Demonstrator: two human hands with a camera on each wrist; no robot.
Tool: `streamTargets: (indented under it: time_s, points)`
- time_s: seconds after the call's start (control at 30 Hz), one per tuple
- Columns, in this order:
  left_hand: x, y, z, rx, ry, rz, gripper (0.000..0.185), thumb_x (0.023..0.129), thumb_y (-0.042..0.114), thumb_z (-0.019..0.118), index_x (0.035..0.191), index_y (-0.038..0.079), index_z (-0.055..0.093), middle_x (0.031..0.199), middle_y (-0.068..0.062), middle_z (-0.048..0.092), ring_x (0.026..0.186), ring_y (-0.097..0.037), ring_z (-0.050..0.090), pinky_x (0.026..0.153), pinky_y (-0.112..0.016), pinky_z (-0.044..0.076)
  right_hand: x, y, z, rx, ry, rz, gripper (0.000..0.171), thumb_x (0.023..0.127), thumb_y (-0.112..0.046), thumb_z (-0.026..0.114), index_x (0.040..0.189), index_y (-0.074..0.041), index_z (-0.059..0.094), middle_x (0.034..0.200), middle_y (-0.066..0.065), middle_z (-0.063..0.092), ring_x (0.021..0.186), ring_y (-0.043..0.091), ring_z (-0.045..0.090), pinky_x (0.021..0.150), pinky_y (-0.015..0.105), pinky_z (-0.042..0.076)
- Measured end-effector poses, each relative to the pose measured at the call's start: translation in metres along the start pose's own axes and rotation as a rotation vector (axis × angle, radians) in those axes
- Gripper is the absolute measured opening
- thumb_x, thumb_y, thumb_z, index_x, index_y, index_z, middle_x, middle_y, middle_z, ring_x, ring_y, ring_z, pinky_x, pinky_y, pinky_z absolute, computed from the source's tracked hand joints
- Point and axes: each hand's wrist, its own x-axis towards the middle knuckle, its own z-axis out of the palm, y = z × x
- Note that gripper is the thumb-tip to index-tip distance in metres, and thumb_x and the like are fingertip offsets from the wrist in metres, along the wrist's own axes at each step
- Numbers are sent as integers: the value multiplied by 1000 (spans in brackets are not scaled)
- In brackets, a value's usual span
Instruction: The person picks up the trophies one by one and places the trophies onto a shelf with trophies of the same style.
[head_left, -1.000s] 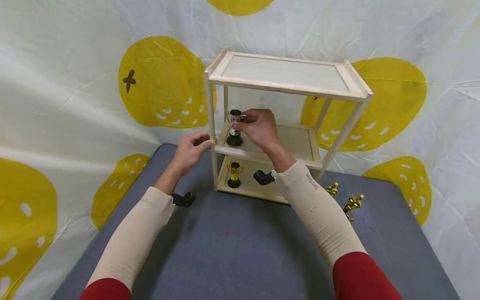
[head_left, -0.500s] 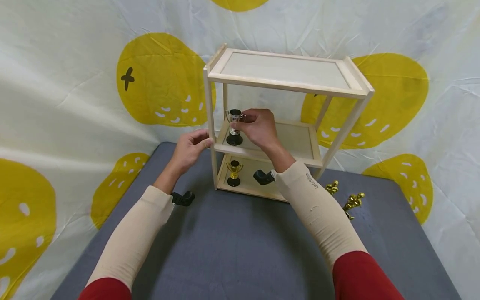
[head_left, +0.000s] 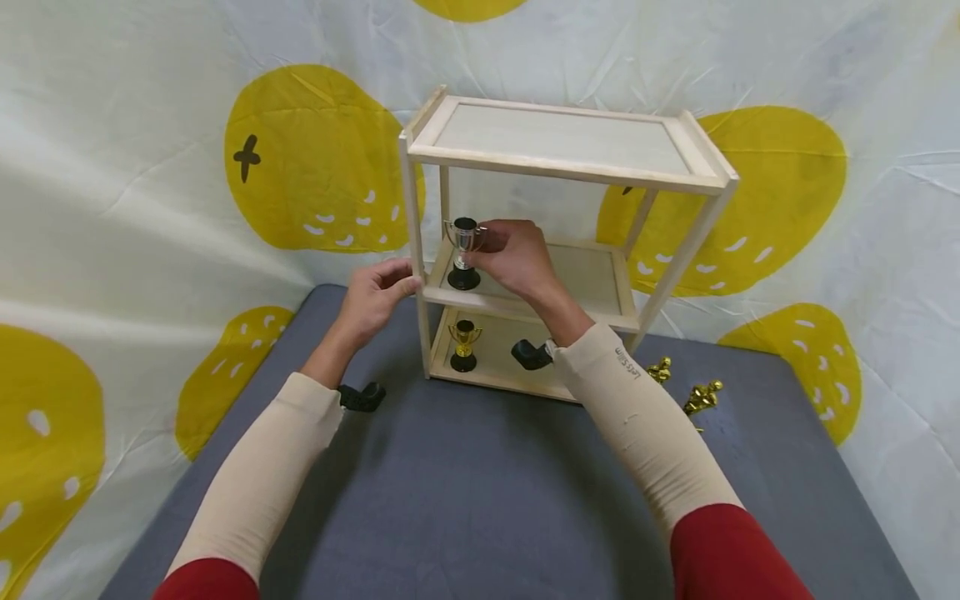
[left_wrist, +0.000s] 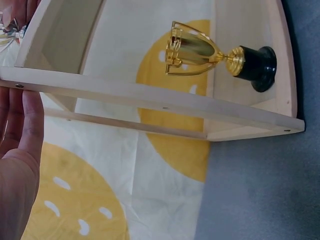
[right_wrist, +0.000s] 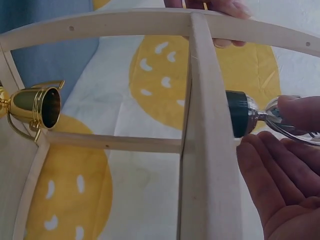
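Setting the silver cup [head_left: 464,235] on the rack's [head_left: 570,171] middle shelf, at nine o'clock. Right hand [head_left: 516,254] pinching its bowl; left hand [head_left: 377,293] seemingly flat-fingered, steadying the post. Next: checking the base sits flat, then letting go.

I see a silver trophy [head_left: 465,236] on a black base, gold trophy [head_left: 464,337], pale wood shelf [head_left: 562,137], grey table [head_left: 480,492], white backdrop [head_left: 135,133] with yellow blobs.
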Motion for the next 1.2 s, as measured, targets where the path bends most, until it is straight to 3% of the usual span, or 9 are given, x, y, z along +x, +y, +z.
streamTargets:
  time_s: [0.27,0.47,0.67,0.87,0.93,1.2]
  points:
    - [1,-1,-1,-18,0,6,35,102,13,68,132,-5,67,114,-4,72,100,-3,65,89,-18,55,-14,3,-15,27,63,8,37,89,-16,79,125,-5,75,117,13,79,105,27,78,93,38,62]
    - [0,-2,-3,-24,-1,0,35,102,14,68,131,-5,68,108,8,71,100,-3,66,89,-19,55,-30,6,-26,44,95,20,34,91,-18,79,122,-4,77,117,13,79,106,27,77,93,37,62]
    - [2,-3,-6,-30,7,-14,36,103,16,67,133,-3,68,110,10,71,102,-4,65,89,-19,54,-43,9,-36,36,108,18,33,92,-20,79,121,-5,77,117,13,79,107,27,76,96,40,61]
    - [3,-3,-8,-29,10,2,34,102,15,68,131,-4,69,103,16,71,98,-4,65,87,-18,54,-56,13,-44,58,100,-6,32,92,-16,79,121,-2,77,116,16,78,105,28,76,87,23,60]
    - [3,-3,-10,-28,12,6,34,102,15,68,130,-5,69,100,20,70,97,-4,65,86,-18,54,-58,15,-46,70,106,-17,31,92,-15,80,119,-1,77,114,17,79,101,25,77,83,17,59]
    - [2,-4,-16,-17,17,3,38,102,16,68,132,-7,67,103,19,69,99,-4,64,88,-20,54,-63,18,-50,86,104,-29,33,92,-16,80,120,1,76,114,19,78,91,3,74,82,15,58]
